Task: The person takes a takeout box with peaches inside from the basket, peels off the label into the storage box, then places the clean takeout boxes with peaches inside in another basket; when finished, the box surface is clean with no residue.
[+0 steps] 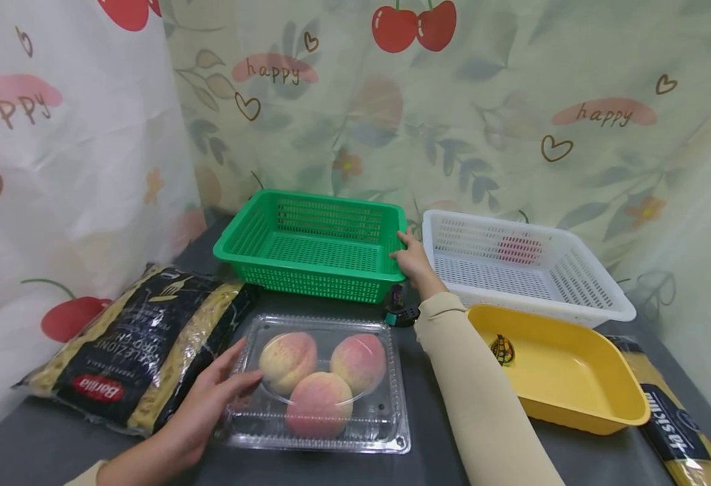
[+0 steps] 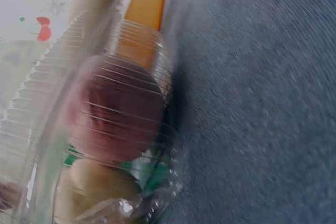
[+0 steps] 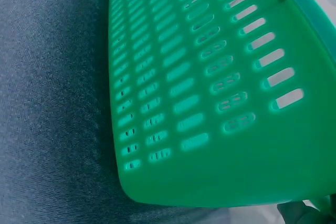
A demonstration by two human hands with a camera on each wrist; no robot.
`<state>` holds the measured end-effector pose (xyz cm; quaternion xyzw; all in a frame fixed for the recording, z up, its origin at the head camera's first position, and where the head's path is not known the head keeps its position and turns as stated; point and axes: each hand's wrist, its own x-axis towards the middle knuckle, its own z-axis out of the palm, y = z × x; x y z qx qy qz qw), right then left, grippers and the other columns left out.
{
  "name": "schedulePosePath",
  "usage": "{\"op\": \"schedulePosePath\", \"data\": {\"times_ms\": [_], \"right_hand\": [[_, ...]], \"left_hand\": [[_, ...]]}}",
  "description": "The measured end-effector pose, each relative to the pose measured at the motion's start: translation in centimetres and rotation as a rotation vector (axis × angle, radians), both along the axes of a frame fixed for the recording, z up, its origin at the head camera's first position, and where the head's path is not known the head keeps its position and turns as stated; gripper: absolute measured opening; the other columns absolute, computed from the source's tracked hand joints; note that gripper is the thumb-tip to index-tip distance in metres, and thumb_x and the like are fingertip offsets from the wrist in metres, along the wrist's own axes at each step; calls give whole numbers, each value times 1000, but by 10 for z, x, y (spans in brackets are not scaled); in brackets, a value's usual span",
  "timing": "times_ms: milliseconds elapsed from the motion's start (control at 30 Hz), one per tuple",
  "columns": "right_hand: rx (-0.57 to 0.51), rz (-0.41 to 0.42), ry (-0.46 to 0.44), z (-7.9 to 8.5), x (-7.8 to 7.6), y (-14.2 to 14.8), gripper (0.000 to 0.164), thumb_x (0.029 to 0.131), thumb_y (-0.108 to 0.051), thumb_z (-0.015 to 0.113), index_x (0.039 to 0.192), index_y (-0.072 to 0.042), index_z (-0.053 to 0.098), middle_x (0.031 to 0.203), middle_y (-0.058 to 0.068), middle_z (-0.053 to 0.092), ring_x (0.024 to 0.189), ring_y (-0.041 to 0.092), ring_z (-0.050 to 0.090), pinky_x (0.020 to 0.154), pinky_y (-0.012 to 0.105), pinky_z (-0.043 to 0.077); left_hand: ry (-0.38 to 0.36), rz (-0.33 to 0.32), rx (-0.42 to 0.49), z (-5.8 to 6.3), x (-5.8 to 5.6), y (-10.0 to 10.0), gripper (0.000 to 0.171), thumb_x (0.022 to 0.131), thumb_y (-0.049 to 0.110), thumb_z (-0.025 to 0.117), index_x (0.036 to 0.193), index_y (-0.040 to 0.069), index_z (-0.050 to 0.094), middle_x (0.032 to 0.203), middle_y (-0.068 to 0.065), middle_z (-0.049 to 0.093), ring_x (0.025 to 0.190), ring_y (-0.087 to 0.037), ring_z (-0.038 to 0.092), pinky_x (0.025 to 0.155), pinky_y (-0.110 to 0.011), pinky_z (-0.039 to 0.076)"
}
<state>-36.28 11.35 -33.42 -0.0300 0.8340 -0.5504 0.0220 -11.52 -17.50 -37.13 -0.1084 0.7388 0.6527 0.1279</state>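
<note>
In the head view, a transparent plastic clamshell box (image 1: 391, 412) with three peaches (image 1: 320, 405) lies on the dark tabletop in front of me. My left hand (image 1: 200, 401) is at the box's left side, its thumb over the lid's edge and its fingers extended along the side. The left wrist view shows the box's ridged wall (image 2: 58, 66) close up, blurred. Farther back stands a green slotted basket (image 1: 306, 270). My right hand (image 1: 417, 263) grips its right end, fingers over the rim. The basket's slotted wall (image 3: 173, 87) fills much of the right wrist view.
Left of the box lies a black-and-yellow Barilla pasta bag (image 1: 142, 351). A white basket (image 1: 525, 297) stands at back right, behind a yellow tray (image 1: 564, 378). Another pasta pack (image 1: 677, 425) lies at far right. A small dark object (image 1: 399, 310) sits by the green basket. Printed curtains surround the table.
</note>
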Motion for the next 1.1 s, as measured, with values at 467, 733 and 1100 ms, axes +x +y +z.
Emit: {"op": "schedulePosePath", "data": {"times_ms": [467,733,1100], "right_hand": [[-17,-17,9,-1,1,3,66,88,6,46,149,-8,21,158,-2,-4,145,21,-3,114,37,28],[-16,-10,13,-1,-1,3,66,89,6,45,149,-8,21,158,-2,-3,145,21,-2,111,39,34],[-7,-13,16,-1,0,0,67,88,6,45,149,-8,21,158,-3,-3,145,22,-2,109,39,37]], "left_hand": [[-7,-106,138,1,-1,-2,74,97,23,48,151,17,-2,150,-29,10,123,-41,46,86,-43,53],[81,-33,133,-1,4,-1,66,97,17,48,151,14,10,146,-30,27,109,-33,60,81,-43,56],[145,12,178,19,5,-12,63,97,17,49,150,22,16,139,-23,35,90,-8,67,81,-33,56]]}}
